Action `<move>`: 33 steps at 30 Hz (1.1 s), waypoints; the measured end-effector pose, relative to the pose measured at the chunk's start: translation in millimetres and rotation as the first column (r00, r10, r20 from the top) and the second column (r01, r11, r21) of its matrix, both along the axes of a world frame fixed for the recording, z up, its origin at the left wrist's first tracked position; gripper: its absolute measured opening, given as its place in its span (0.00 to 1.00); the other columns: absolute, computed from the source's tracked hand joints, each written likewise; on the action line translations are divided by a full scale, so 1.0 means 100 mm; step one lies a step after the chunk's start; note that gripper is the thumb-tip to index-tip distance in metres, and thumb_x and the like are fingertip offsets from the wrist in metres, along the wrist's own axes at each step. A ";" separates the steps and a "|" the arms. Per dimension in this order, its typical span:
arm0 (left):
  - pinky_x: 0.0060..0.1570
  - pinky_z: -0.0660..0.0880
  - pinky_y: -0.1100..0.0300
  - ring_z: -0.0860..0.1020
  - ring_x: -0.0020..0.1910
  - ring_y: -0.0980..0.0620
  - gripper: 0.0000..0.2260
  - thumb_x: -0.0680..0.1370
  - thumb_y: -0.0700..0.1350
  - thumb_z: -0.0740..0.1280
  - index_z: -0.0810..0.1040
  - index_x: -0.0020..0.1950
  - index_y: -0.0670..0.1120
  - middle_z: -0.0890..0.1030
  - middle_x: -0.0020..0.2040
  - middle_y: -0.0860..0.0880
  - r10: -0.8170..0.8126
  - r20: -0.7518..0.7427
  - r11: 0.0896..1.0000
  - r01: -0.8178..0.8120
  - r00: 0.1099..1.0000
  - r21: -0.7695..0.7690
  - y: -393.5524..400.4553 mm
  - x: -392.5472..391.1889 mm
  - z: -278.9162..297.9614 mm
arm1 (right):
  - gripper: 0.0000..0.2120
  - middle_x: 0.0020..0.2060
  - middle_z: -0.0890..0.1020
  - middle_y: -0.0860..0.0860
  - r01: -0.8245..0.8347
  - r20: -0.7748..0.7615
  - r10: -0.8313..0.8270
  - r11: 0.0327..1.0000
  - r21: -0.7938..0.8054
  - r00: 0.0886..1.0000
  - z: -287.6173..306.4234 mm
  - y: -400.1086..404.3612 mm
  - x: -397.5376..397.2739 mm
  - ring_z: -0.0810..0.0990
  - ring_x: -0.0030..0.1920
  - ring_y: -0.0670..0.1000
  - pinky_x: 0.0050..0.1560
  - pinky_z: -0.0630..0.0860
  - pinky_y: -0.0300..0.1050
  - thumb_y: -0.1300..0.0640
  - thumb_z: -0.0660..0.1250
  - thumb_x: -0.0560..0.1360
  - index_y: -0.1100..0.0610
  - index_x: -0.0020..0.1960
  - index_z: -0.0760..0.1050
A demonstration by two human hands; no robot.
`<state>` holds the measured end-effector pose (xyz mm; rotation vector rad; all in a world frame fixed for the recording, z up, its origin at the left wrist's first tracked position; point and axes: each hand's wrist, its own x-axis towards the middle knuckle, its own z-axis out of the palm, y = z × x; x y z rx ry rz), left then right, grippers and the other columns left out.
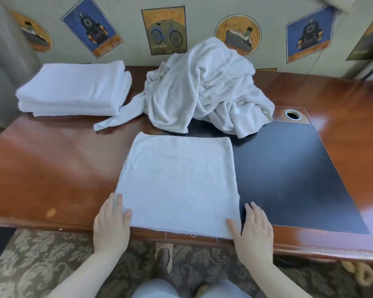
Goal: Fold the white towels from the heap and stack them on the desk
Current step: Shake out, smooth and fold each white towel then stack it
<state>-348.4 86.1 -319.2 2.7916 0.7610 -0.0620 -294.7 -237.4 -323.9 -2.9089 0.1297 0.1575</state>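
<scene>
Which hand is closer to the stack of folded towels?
Left. The left hand rests at the flat towel's near-left corner, below the stack of folded towels; the right hand is across at its right corner.

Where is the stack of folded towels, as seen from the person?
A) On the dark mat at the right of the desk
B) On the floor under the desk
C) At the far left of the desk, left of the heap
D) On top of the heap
C: the stack of folded towels lies on the desk at its far left, beside the heap, while the dark mat at the right holds no stack.
</scene>
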 end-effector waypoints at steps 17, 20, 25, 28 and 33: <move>0.65 0.71 0.49 0.74 0.64 0.43 0.17 0.81 0.39 0.63 0.69 0.69 0.42 0.75 0.65 0.42 0.821 -0.343 -0.307 -0.153 0.456 -0.939 -0.47 -0.18 0.40 | 0.05 0.40 0.85 0.53 0.686 -0.706 -0.240 -0.173 0.707 0.667 0.39 -0.08 -0.16 0.82 0.46 0.53 0.51 0.80 0.52 0.55 0.67 0.79 0.58 0.49 0.77; 0.71 0.66 0.49 0.71 0.69 0.43 0.20 0.80 0.42 0.65 0.68 0.71 0.42 0.73 0.69 0.42 0.794 -0.433 -0.416 -0.137 0.427 -0.899 -0.77 -0.16 0.47 | 0.07 0.45 0.84 0.53 0.709 -0.786 -0.155 -0.353 0.610 0.598 0.43 0.05 -0.23 0.81 0.47 0.53 0.53 0.78 0.51 0.55 0.69 0.77 0.55 0.53 0.77; 0.70 0.67 0.47 0.72 0.68 0.42 0.12 0.79 0.39 0.67 0.71 0.62 0.42 0.75 0.68 0.41 0.741 -0.532 -0.468 -0.253 0.409 -0.847 -0.97 -0.04 0.61 | 0.16 0.56 0.80 0.59 0.749 -0.843 -0.190 -0.391 0.534 0.502 0.55 0.27 -0.22 0.79 0.55 0.60 0.62 0.74 0.52 0.63 0.72 0.74 0.60 0.60 0.72; 0.69 0.69 0.48 0.72 0.69 0.42 0.16 0.80 0.39 0.66 0.71 0.67 0.40 0.74 0.69 0.41 0.720 -0.587 -0.518 -0.276 0.369 -0.809 -0.95 0.10 0.71 | 0.17 0.60 0.79 0.62 0.754 -0.867 -0.228 -0.430 0.497 0.442 0.61 0.39 -0.14 0.79 0.58 0.62 0.62 0.75 0.54 0.64 0.67 0.78 0.61 0.65 0.71; 0.55 0.77 0.50 0.78 0.54 0.43 0.11 0.79 0.37 0.67 0.73 0.61 0.40 0.79 0.50 0.42 0.742 -0.573 -0.545 -0.184 0.348 -0.818 -0.76 0.55 0.98 | 0.11 0.53 0.82 0.62 0.731 -0.876 -0.240 -0.484 0.481 0.418 0.94 0.55 0.30 0.83 0.43 0.56 0.44 0.82 0.51 0.63 0.67 0.78 0.62 0.60 0.73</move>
